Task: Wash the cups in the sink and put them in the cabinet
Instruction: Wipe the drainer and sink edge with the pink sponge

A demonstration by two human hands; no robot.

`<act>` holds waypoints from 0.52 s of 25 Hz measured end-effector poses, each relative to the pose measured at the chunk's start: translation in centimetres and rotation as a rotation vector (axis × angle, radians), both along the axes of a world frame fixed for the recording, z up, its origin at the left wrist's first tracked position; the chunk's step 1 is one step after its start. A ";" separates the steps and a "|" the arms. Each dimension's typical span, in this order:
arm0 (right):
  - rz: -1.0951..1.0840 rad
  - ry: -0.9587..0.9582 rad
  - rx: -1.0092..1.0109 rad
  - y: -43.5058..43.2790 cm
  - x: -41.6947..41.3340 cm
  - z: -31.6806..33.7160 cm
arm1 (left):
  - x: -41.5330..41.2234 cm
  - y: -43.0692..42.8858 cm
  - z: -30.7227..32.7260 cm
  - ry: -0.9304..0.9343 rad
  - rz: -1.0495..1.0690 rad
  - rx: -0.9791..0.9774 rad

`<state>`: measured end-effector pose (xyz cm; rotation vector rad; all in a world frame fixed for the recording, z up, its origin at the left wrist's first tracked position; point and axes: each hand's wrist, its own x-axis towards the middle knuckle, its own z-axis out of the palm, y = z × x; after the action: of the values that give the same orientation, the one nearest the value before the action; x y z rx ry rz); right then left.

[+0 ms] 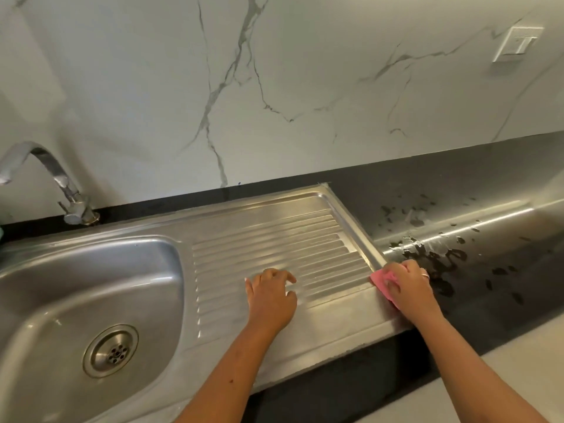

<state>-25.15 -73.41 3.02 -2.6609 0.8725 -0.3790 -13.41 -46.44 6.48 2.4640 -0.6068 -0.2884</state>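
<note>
Sink: here's the steel sink [91,285], filling the lower left of the frame, let into the dark tabletop, its bowl bare metal with a few wet glints.
Drain: the round strainer drain [110,351] sits in the floor of the bowl, low on the left.
Draining board: the ribbed draining board [274,236] runs off the bowl toward the centre of the frame, one piece with the sink.
Left hand: my left hand [270,297] lies palm down on the ribs at centre frame, fingers loosely bent, tips on the metal, holding nothing.
Right hand: my right hand [409,285] is just right of centre at the board's right edge, fingers curled over a pink cloth and pressing it down.
Pink cloth: the pink cloth [381,283] peeks out left of and under my fingers, right where the steel rim meets the tabletop.
Ring: a ring [425,274] shows on one finger of that hand.
Tabletop: dark and glossy, the tabletop [494,288] stretches off to the right edge.
Water splashes: water splashes [427,254] dot it just beyond my right hand.
Tap: the chrome tap [58,178] stands behind the bowl at the left, its spout arching toward the left edge.
Wall: a marble wall [290,87], white with grey veins, fills the top half.
Switch plate: a white switch plate [517,44] sits in the upper right.
</note>
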 end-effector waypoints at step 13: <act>0.277 -0.032 -0.228 -5.1 19.0 -0.9 | 10.6 -8.2 1.8 0.009 0.196 0.095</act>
<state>-6.15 -78.53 2.15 -2.9221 0.4632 -0.4750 -2.82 -54.61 8.32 2.5887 -0.3507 -0.2550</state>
